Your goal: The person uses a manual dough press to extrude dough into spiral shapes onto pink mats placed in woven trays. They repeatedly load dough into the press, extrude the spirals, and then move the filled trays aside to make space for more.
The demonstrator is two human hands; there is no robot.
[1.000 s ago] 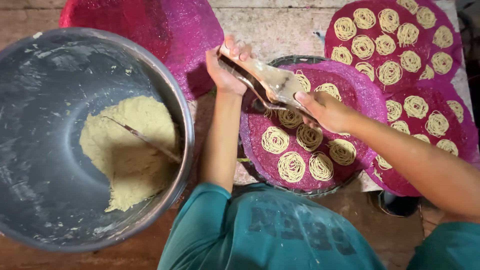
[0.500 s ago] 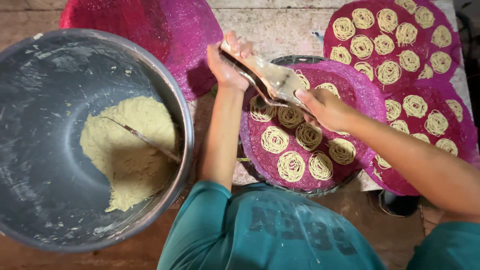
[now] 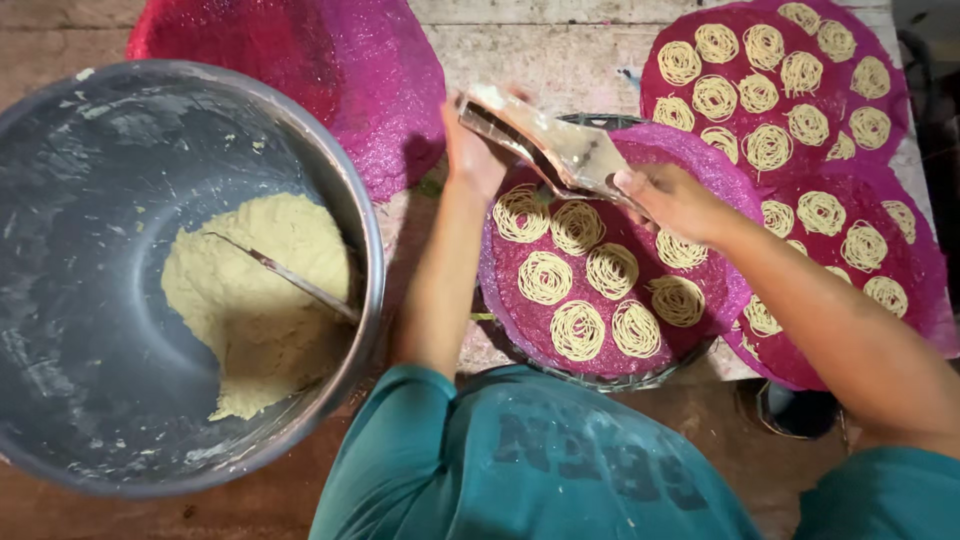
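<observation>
Both hands, left hand (image 3: 478, 150) and right hand (image 3: 672, 200), gripping metal noodle press (image 3: 545, 145), above pink mat (image 3: 700, 290)

The person wears a teal short-sleeved shirt (image 3: 540, 470) with faded dark lettering across the front and pale floury specks on the cloth, its sleeves ending above the elbows, leaving both forearms and both hands bare, without rings or bands.

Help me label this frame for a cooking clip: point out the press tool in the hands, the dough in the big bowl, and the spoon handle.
press tool (image 3: 548, 150), head view, on its pale flat middle.
dough (image 3: 255, 300), head view, centre of the yellowish mound.
spoon handle (image 3: 290, 278), head view, mid-length of the thin metal shaft.
</observation>
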